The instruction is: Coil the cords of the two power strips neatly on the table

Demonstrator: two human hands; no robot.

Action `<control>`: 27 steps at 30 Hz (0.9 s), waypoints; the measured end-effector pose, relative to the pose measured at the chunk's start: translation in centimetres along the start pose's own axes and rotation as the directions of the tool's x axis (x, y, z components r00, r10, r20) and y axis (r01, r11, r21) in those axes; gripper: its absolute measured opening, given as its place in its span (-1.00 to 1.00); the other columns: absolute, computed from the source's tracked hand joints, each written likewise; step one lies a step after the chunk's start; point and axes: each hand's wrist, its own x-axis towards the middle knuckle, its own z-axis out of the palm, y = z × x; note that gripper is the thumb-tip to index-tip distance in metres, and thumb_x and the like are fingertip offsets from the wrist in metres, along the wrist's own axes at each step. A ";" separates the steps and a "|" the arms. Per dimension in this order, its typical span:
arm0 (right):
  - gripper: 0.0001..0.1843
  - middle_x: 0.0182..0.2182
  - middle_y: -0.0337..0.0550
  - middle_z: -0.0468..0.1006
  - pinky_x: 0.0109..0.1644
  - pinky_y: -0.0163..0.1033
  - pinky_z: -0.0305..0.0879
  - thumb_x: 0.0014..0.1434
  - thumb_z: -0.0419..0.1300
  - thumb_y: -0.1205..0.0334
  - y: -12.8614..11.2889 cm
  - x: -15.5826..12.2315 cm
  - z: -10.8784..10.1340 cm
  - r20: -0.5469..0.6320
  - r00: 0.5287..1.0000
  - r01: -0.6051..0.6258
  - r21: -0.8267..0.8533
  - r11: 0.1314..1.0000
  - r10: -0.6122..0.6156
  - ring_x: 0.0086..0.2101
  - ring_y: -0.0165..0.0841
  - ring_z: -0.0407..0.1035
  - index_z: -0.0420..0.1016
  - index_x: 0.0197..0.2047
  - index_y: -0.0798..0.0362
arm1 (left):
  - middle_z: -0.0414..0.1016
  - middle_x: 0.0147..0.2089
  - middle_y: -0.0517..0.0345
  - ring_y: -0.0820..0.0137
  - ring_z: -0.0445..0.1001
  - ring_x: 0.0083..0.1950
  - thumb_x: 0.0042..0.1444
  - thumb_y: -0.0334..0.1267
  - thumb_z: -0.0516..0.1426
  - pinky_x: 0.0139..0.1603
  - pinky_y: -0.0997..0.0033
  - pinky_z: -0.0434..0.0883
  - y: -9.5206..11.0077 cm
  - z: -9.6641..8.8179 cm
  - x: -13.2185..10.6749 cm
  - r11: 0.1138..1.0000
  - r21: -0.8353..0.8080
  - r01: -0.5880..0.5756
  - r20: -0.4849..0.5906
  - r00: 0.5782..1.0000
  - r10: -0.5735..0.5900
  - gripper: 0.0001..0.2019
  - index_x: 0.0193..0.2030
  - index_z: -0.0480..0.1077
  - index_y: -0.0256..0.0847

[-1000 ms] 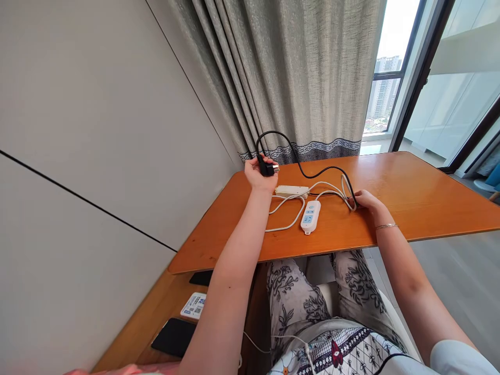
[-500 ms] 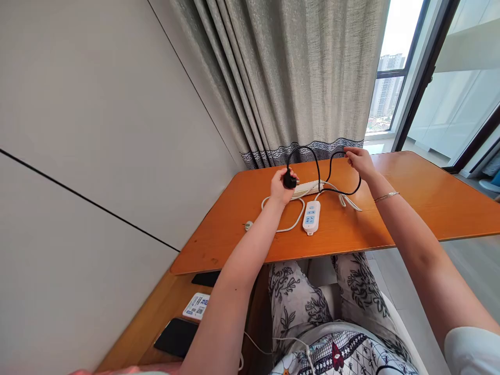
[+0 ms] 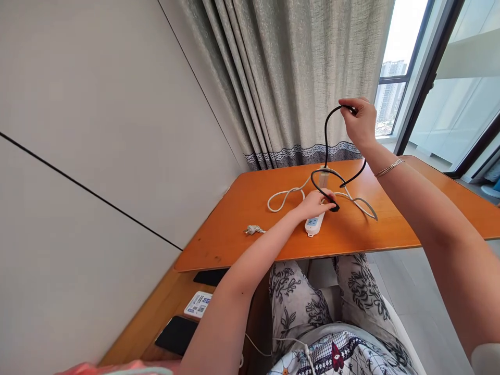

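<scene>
My left hand (image 3: 314, 204) is closed around a black plug (image 3: 335, 207), just above and partly covering a white power strip (image 3: 313, 225) on the table. Its fingers hide part of the strip. Raised above the table's far side, my right hand (image 3: 360, 123) pinches the black power cord (image 3: 326, 136), which loops down toward the table. One strand of the cord drops to a white block (image 3: 323, 179) behind the strip; whether it joins there I cannot tell. White cable (image 3: 278, 210) lies in loops around them, with a white plug (image 3: 253, 229) to the left.
The orange wooden table (image 3: 219, 229) meets a grey wall panel (image 3: 97, 156) on the left and a curtain (image 3: 289, 78) behind. Lower down, a black phone (image 3: 176, 337) and a printed white card (image 3: 198, 304) lie on a wooden ledge.
My left hand has carried the black plug right and down to the power strip. My right hand has lifted the black cord higher. The white block behind now points toward me.
</scene>
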 end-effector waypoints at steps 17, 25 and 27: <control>-0.63 -0.16 -0.07 0.49 0.02 -0.06 0.44 0.39 -0.01 -0.04 -1.5 1.8 -2.5 -0.094 0.992 0.072 -0.075 0.995 -0.079 -0.11 -0.20 0.46 0.54 -0.05 -0.05 | 0.56 -0.04 0.03 0.28 0.53 -0.01 0.21 -0.36 0.06 -0.02 0.28 0.42 0.5 0.1 -0.7 0.775 0.630 -0.048 -0.062 0.992 0.112 -0.79 -0.09 0.47 -0.16; -0.65 -0.17 -0.10 0.47 0.03 -0.07 0.44 0.38 -0.01 -0.05 -2.7 2.2 -2.6 -0.081 0.993 0.075 -0.093 0.993 -0.082 -0.09 -0.21 0.44 0.52 -0.09 -0.06 | 0.52 -0.06 -0.03 0.19 0.51 -0.08 0.02 -0.04 0.31 -0.05 0.21 0.39 1.4 -0.8 2.2 0.886 0.336 0.318 -0.522 0.846 -0.106 -0.48 0.06 0.31 -0.20; -0.66 -0.18 -0.11 0.48 0.03 -0.07 0.43 0.38 0.00 -0.03 -2.6 2.2 -2.3 -0.074 0.993 0.077 -0.118 0.990 -0.086 -0.10 -0.22 0.45 0.52 -0.10 -0.05 | 0.52 -0.22 0.06 0.25 0.49 -0.22 0.07 -0.06 0.27 -0.19 0.28 0.36 1.7 -0.6 2.7 0.873 0.311 0.376 -0.465 0.861 -0.205 -0.65 -0.09 0.35 -0.18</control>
